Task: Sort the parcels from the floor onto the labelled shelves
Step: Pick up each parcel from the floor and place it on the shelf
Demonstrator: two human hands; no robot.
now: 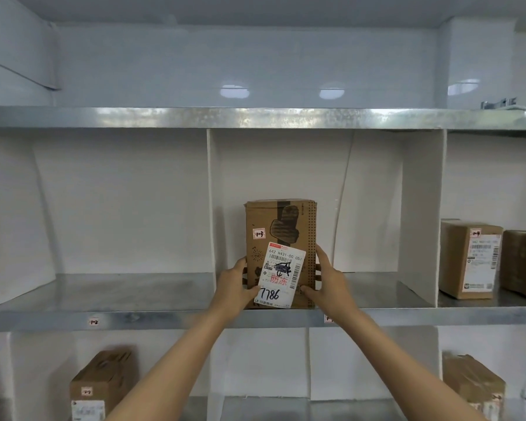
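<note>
Parcel (264, 220) marked 1-3 stands upright at the front of the middle shelf (164, 320) bay, its lower sides gripped by the left hand (236, 287) and right hand (328, 281). Placement looks nearly done, and the next move is likely to let go.

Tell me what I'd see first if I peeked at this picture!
Your eye would land on the brown box standing upright in the middle compartment of the metal shelf, gripped at its lower sides by the left hand and the right hand. Its big white label with 7786 handwritten on it stands out too. Another labelled box sits in the compartment to the right.
</note>
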